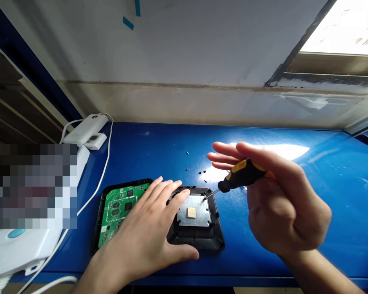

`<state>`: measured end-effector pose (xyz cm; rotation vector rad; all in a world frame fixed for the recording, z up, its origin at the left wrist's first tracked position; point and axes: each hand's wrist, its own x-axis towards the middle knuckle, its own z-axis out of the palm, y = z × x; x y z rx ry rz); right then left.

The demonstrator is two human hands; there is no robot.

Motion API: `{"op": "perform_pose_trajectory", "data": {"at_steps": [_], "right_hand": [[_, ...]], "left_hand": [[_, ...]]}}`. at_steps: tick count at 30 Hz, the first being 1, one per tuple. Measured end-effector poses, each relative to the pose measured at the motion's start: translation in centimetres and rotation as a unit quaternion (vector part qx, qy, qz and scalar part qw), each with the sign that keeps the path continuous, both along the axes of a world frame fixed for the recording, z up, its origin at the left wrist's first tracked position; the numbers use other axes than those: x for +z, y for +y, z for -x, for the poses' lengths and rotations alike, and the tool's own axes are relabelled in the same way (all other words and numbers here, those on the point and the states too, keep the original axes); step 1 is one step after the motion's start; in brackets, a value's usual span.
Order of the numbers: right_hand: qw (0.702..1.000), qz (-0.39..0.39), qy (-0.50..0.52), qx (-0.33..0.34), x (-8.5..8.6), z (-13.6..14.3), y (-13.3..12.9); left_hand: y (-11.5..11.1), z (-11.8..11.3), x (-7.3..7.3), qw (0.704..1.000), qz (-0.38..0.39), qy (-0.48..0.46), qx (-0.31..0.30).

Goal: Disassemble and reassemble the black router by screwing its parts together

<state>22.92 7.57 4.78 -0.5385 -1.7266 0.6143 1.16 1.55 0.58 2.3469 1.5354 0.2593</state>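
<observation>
My right hand [276, 204] holds a black and yellow screwdriver [242, 174] between thumb and fingers, the other fingers stretched out. Its thin shaft slants down to the left, and the tip meets a dark screw spot at the upper right corner of a silver metal plate [198, 220]. This plate, with a small beige square pad [191, 212] on it, lies inside a black plastic cover [196, 241]. Spread across the cover's left side is my left hand [150, 220], index fingertip at its top edge and thumb near the front. Partly under that hand, a green circuit board [120, 204] sits in another black shell.
Several small black screws [199, 172] lie scattered on the blue table [147, 151] behind the cover. White devices [90, 126] and a white cable [102, 175] occupy the left side. A wall [178, 49] rises at the back, with a bright window at upper right.
</observation>
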Motion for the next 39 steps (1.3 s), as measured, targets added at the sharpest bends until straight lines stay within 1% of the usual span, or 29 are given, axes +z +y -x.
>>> {"op": "perform_pose_trajectory", "data": {"at_steps": [4, 8, 10, 14, 16, 19, 21, 23, 25, 27, 29, 31, 33, 35, 39], "right_hand": [[0.996, -0.067, -0.044, -0.048, 0.23, 0.26, 0.44], [0.992, -0.11, -0.023, -0.05, 0.24, 0.74, 0.86], [0.993, -0.106, -0.014, -0.041, 0.1, 0.8, 0.81], [0.999, -0.031, 0.025, 0.001, -0.22, 0.55, 0.34], [1.0, -0.016, 0.02, -0.003, -0.25, 0.44, 0.15], [0.997, -0.051, -0.017, -0.053, -0.1, 0.53, 0.18], [0.994, -0.078, -0.022, -0.079, 0.03, 0.69, 0.41], [0.99, -0.108, -0.016, -0.089, 0.08, 0.83, 0.69], [0.988, -0.131, -0.003, -0.083, 0.01, 0.87, 0.85], [0.99, -0.118, 0.021, -0.071, -0.13, 0.81, 0.8], [0.995, -0.08, 0.038, -0.05, -0.25, 0.71, 0.55], [0.998, -0.05, 0.028, -0.033, -0.25, 0.58, 0.28], [0.998, -0.054, -0.003, -0.035, -0.16, 0.48, 0.11], [0.996, -0.066, -0.026, -0.054, 0.01, 0.42, 0.08], [0.993, -0.088, -0.032, -0.07, 0.28, 0.35, 0.39]], "left_hand": [[0.08, -0.15, 0.29, 1.0, 0.011, 0.014, 0.004], [0.09, -0.21, 0.58, 0.999, 0.022, 0.023, 0.006], [0.09, -0.2, 0.55, 1.0, 0.018, 0.021, 0.009], [0.09, -0.12, 0.23, 1.0, 0.003, 0.009, 0.006], [0.08, -0.06, 0.08, 1.0, -0.002, 0.003, 0.004], [0.06, 0.01, 0.01, 1.0, -0.007, 0.004, 0.003], [0.02, 0.01, 0.04, 1.0, -0.006, 0.007, 0.006], [-0.02, -0.01, 0.09, 1.0, 0.001, 0.008, 0.012], [-0.05, 0.0, 0.13, 1.0, 0.008, 0.006, 0.014], [-0.08, 0.03, 0.15, 1.0, 0.006, 0.001, 0.012], [-0.1, 0.06, 0.14, 1.0, 0.002, -0.001, 0.008], [-0.11, 0.04, 0.12, 1.0, 0.0, -0.001, 0.005], [-0.11, -0.02, 0.13, 1.0, -0.003, 0.002, 0.004], [-0.1, -0.09, 0.2, 1.0, -0.006, 0.009, 0.004], [-0.04, -0.1, 0.42, 1.0, 0.011, 0.024, 0.006]]}}
